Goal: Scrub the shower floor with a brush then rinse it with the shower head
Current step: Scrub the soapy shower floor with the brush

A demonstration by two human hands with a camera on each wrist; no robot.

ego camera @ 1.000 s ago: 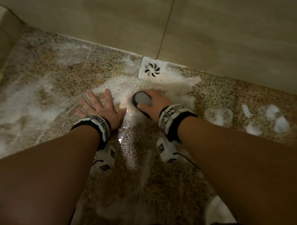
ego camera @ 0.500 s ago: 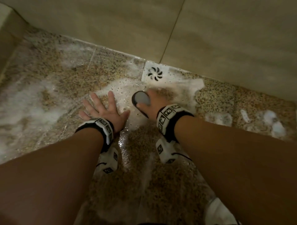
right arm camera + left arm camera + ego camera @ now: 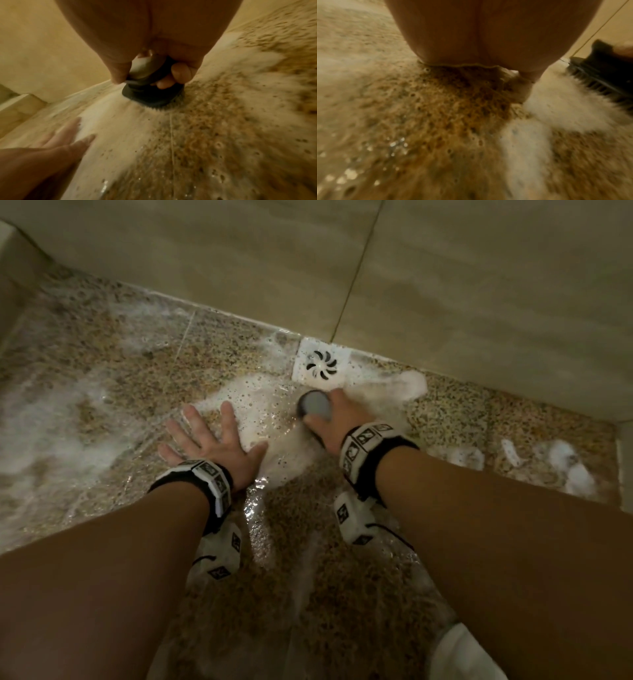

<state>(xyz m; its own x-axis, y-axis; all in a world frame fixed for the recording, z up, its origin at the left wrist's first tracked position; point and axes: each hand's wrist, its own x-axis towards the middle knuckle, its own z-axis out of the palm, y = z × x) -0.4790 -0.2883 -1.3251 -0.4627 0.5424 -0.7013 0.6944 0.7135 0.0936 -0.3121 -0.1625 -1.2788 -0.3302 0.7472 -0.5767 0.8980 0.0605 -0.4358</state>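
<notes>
Nearest the person, both forearms reach out over the wet speckled shower floor (image 3: 284, 542), each wrist wrapped in a black and white band. Taking the square white drain (image 3: 322, 364) as the landmark, the left hand (image 3: 212, 440) lies well to the left of it and nearer the person, palm flat on the floor, fingers straight and spread wide, thumb pointing toward the foam (image 3: 260, 405). The wrist view shows its heel pressed on the wet stone with foam beside it.

The right hand (image 3: 337, 422) sits just in front of the drain, curled around the grey knob of the brush (image 3: 313, 405); the right wrist view shows the thumb on one side of the knob, the fingers (image 3: 181, 73) wrapped round the other, and the dark bristle base (image 3: 152, 97) down on the floor at the foam's edge. The brush is just short of the drain, nearly touching it.

Foam spreads left and right of the drain, with loose clumps (image 3: 565, 463) far to its right. Behind the drain rises the beige tiled wall (image 3: 479, 285).
</notes>
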